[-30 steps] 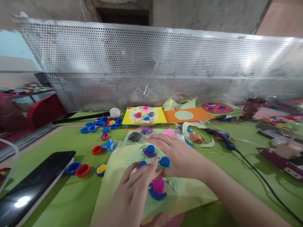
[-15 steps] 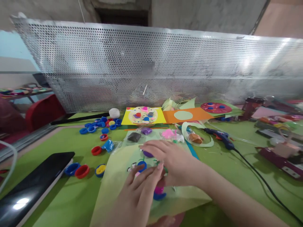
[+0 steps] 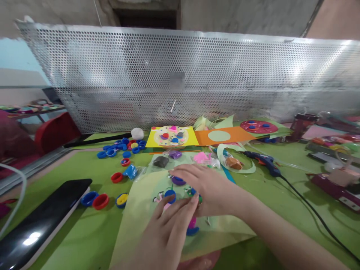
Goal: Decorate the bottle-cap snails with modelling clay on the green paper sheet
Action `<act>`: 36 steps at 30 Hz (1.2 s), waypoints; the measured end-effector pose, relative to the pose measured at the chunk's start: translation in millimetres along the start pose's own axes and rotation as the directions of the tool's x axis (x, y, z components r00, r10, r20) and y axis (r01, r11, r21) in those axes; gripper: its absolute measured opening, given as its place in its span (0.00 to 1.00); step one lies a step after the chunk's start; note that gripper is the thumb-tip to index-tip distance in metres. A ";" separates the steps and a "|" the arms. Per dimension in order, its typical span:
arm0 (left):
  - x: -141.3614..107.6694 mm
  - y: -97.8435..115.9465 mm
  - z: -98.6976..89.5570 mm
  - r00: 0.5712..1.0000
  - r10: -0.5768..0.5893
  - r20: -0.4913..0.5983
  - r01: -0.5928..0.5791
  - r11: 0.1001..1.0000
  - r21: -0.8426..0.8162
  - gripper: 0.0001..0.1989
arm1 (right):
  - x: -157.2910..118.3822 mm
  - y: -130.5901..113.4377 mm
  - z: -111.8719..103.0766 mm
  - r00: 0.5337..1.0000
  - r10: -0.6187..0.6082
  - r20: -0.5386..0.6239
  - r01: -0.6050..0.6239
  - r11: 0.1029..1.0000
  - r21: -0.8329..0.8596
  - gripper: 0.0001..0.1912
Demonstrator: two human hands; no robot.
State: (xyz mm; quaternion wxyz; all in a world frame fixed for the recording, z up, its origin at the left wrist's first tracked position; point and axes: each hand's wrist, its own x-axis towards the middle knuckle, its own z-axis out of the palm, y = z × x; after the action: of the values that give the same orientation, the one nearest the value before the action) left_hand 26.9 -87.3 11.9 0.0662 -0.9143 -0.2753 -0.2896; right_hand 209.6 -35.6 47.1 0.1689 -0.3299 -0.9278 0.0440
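Observation:
A pale yellow-green sheet [image 3: 135, 221] lies under both hands, carrying small caps and clay pieces. My left hand [image 3: 171, 225] comes from below, its fingertips drawn together against my right hand. My right hand [image 3: 208, 187] arches over the sheet from the right, fingers bent and thumb hidden. What they pinch between them is covered. Around the fingertips show a purple cap [image 3: 178, 180], a blue cap [image 3: 170, 195] with pink and black-white bits, and a green clay piece [image 3: 189, 190]. Below them sits a magenta piece [image 3: 192, 222] by a blue curved piece [image 3: 192, 231].
Left are a phone [image 3: 45, 221], a red cap [image 3: 100, 201] and several blue caps [image 3: 123, 144]. Behind lie clay bags [image 3: 161, 161], a yellow card [image 3: 152, 138] and an orange card [image 3: 202, 138]. A glue gun [image 3: 264, 163] and power strip [image 3: 334, 191] stand right, before a perforated metal panel [image 3: 180, 56].
The view has shifted slightly. My hands stay close together over the sheet, with my right hand's fingers a little raised, and more of the purple cap and the green piece shows.

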 end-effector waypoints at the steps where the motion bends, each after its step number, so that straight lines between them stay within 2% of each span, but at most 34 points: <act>1: -1.4 -1.3 1.2 1.000 -0.013 0.006 0.013 1.000 -0.018 0.37 | -0.1 1.4 -0.7 1.000 0.023 -0.001 -0.023 1.000 -0.018 0.38; 3: -3.6 -3.2 3.9 0.999 -0.037 0.022 0.038 0.998 -0.052 0.38 | -0.2 1.5 -1.0 1.000 0.029 0.008 -0.029 0.999 -0.025 0.38; 8: -1.3 -0.8 3.9 0.997 -0.074 0.038 0.078 0.987 -0.138 0.42 | -0.3 -3.0 0.6 0.998 -0.059 0.025 0.057 0.995 0.077 0.40; 14: 1.9 -5.5 -4.0 0.972 -0.220 0.083 0.235 0.927 -0.291 0.39 | -1.7 6.2 -6.7 1.000 0.026 -0.014 -0.026 0.998 0.055 0.40; 18: -1.7 -3.7 3.5 0.982 -0.182 0.061 0.191 0.919 -0.346 0.40 | -1.1 -0.3 -3.9 0.999 -0.044 0.002 0.043 0.991 0.124 0.41; 21: -3.6 -1.4 5.6 0.988 -0.151 0.012 0.146 0.930 -0.338 0.40 | -1.0 -0.7 -3.1 1.000 -0.010 0.016 0.009 0.994 0.107 0.42; 24: -2.8 -1.9 1.4 0.982 -0.177 0.072 0.191 0.933 -0.305 0.41 | -1.2 3.2 -3.2 0.999 0.043 0.020 -0.044 0.998 0.051 0.41; 26: -2.2 -2.5 -0.8 0.978 -0.182 0.098 0.204 0.933 -0.296 0.41 | -1.1 4.3 -2.3 0.999 0.024 0.025 -0.025 0.998 0.054 0.42; 30: -2.6 -1.9 -0.4 0.982 -0.171 0.076 0.187 0.927 -0.324 0.39 | -1.1 3.1 -1.9 1.000 -0.006 0.027 0.004 0.996 0.091 0.45; 36: -0.6 -6.3 -1.9 0.932 -0.339 0.130 0.361 0.826 -0.432 0.36 | -2.4 5.8 -10.4 0.999 0.031 0.045 -0.035 0.994 0.099 0.42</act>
State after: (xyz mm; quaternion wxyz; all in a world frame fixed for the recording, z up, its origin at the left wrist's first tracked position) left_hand 22.2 -82.8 13.0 -0.2073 -0.8452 -0.3655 -0.3304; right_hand 218.4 -32.9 55.0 0.1642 -0.3352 -0.9223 0.1001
